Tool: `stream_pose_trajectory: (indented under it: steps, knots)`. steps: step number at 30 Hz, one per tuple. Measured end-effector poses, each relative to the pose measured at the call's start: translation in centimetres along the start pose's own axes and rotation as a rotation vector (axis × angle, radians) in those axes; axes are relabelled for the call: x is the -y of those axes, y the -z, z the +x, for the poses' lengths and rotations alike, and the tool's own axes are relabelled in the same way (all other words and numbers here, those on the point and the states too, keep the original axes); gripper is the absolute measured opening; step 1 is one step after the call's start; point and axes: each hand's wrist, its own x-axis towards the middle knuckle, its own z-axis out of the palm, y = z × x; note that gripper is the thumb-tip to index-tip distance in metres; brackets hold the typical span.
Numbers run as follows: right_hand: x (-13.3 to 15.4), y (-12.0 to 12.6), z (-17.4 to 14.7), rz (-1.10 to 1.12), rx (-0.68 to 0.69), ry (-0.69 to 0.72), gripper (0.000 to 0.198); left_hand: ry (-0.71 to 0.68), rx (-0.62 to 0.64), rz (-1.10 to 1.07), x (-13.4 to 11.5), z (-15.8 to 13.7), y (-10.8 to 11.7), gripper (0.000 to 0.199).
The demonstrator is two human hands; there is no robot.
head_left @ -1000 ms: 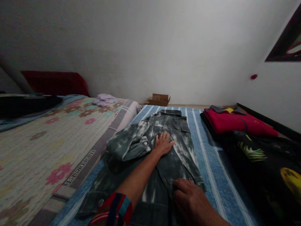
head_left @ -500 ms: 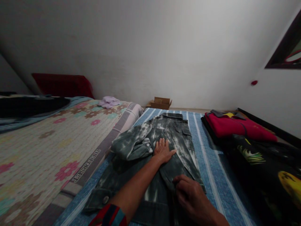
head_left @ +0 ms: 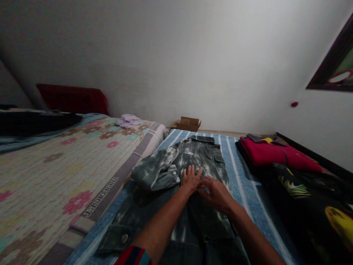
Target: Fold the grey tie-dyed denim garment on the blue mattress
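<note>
Blue-and-white striped bedding (head_left: 242, 184) under a plain white wall carries one grey tie-dyed denim jacket (head_left: 193, 162), spread out at its middle. Two hands meet on that jacket: left hand (head_left: 190, 179) flat, fingers spread; right hand (head_left: 216, 192) beside it, fingers curled, grip unclear. Right of the jacket lies one folded red garment (head_left: 273, 154); beyond it, one cardboard box (head_left: 189, 123).
</note>
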Motion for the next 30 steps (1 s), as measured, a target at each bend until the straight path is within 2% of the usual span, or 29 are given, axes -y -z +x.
stream_pose_trajectory:
  steps: [3,5,9,12,19,23,26,30]
  knots:
    - [-2.8,-1.5,4.2,-0.101,-0.047,-0.086,0.024,-0.025,-0.024,0.013,0.2,-0.2,-0.2,0.069]
    - [-4.6,-3.0,5.6,-0.220,-0.064,-0.136,0.026,-0.033,-0.032,0.009,0.4,-0.2,-0.4,0.071]
    - [-7.1,-6.1,5.5,-0.277,-0.017,-0.132,0.027,-0.018,-0.045,-0.040,0.4,-0.1,-0.9,0.067]
    - [-8.1,-7.4,4.8,-0.316,0.031,-0.145,0.032,-0.019,-0.038,-0.065,0.4,-0.1,-0.9,0.067]
    - [-8.5,-8.2,5.1,-0.268,-0.005,-0.275,0.040,-0.037,-0.014,-0.062,0.4,-0.4,-0.5,0.071]
    - [-8.1,-8.3,5.1,-0.269,-0.030,-0.327,0.047,-0.096,-0.007,-0.110,1.3,-0.5,0.1,0.066]
    - [-7.8,-8.3,5.1,-0.265,-0.019,-0.350,0.053,-0.114,-0.086,-0.152,2.3,-0.5,1.0,0.053]
    - [-7.7,-8.0,5.1,-0.260,0.045,-0.399,0.057,-0.052,-0.180,-0.152,4.4,-0.6,2.4,0.040]
